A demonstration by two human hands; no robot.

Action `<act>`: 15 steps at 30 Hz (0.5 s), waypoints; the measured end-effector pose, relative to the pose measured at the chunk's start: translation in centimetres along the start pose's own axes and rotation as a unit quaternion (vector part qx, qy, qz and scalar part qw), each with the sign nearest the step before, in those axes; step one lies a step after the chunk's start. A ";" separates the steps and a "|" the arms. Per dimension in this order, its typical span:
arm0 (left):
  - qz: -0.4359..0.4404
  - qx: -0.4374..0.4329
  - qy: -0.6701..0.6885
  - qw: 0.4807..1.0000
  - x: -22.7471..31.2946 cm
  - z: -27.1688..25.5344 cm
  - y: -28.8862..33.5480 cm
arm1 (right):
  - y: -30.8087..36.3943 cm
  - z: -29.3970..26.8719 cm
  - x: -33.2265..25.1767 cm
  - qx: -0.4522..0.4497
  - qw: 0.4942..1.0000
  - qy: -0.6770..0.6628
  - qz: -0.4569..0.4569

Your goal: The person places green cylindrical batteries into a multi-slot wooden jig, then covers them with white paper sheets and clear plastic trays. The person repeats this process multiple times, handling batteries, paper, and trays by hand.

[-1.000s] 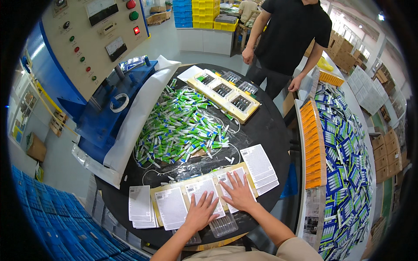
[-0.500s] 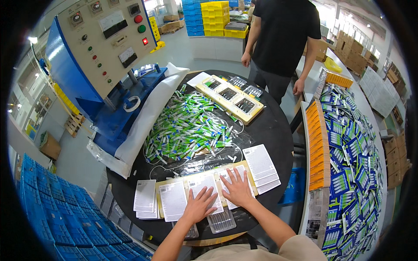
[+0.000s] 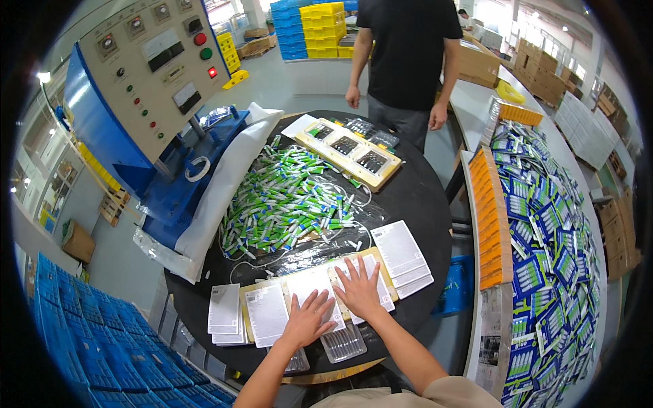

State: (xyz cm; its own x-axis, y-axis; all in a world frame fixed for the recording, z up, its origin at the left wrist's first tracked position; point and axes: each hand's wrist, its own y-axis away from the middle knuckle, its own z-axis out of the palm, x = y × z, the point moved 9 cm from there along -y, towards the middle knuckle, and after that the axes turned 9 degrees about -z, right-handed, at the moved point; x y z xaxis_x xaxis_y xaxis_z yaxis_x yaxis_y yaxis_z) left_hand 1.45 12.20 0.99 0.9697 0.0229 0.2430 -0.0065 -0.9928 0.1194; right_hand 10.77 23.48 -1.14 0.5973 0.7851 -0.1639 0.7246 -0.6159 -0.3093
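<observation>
Three white printed cards point(image 3: 268, 317) lie side by side along a cream tray point(image 3: 388, 280) at the lower centre of the frame. The left hand point(image 3: 309, 322) lies palm down on the middle card, fingers spread apart and gripping nothing; the right hand point(image 3: 360, 292) lies likewise on the right-hand card, its fingers also apart. A stack of similar cards sits just beyond each end of the tray: the left stack point(image 3: 224, 310) and the right stack point(image 3: 400, 250). Below the hands is a clear ribbed blister point(image 3: 345, 344). Above the tray, green-and-white tubes point(image 3: 289, 200) form a heap on the round black table point(image 3: 418, 204), with a second cream tray point(image 3: 378, 179) at the heap's upper right. A control panel point(image 3: 139, 75) fills the upper left, a person in a black shirt point(image 3: 407, 58) stands at the upper centre, and carded tube packs point(image 3: 558, 272) cover the right side. Blue crates point(image 3: 88, 333) occupy the lower left.
</observation>
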 end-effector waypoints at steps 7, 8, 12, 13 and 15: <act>-0.013 0.057 0.048 0.997 1.1 -4.9 3.0 | -1.2 -1.9 0.2 -0.053 0.994 -0.050 0.078; -0.023 0.088 0.064 0.994 1.0 -6.2 4.1 | -1.5 -2.6 1.1 -0.058 0.991 -0.074 0.097; -0.110 0.190 0.156 0.963 -1.7 -9.6 10.1 | 0.6 -10.3 11.7 0.259 0.941 -0.158 0.150; -0.166 0.236 0.230 0.929 -3.4 -9.7 12.2 | 3.0 -11.6 16.6 0.301 0.929 -0.077 0.200; -0.284 0.363 0.393 0.796 -7.0 -8.0 17.9 | 9.3 -11.2 25.1 0.389 0.841 0.110 0.359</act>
State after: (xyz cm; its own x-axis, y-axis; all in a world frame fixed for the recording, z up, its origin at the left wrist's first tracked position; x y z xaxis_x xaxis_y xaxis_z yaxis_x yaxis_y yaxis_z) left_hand -7.46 -4.75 9.15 0.3120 0.2758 0.9092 0.7981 -0.5953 -0.0933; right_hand 36.35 36.71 2.35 0.8959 0.1447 -0.4201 -0.2441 -0.6298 -0.7374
